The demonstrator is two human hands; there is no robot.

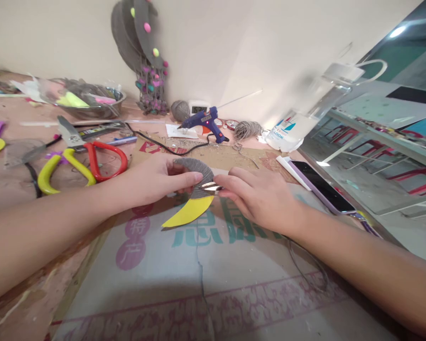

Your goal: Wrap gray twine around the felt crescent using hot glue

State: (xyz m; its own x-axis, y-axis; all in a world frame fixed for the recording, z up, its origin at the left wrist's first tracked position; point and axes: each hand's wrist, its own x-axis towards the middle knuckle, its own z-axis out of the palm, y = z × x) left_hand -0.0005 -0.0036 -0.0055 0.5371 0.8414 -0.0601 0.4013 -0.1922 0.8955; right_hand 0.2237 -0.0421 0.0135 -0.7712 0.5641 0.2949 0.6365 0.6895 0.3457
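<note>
My left hand (159, 180) is closed on a crescent. Grey yarn (196, 168) wraps its upper part, while the lower part is bare yellow (189, 213) and tapers to a point over the cardboard. My left thumb presses on the wrapped face. In the fingers of my right hand (253, 192) is a small metal tool that looks like tweezers (209, 186). Its tips lie against the yarn near the edge where grey meets yellow. My right fingers hide the rest of the tool. A loose strand of yarn (307, 279) trails on the cardboard below my right forearm.
Printed cardboard (156, 293) covers the table. Behind my hands stand a blue glue gun (208, 121) and yarn balls (181, 111). Red-and-yellow-handled scissors (104, 161) and a metal bowl (88, 111) lie left; a phone (323, 187) and a clear bottle (298, 113) are right. A decorated grey crescent (128, 38) leans on the wall.
</note>
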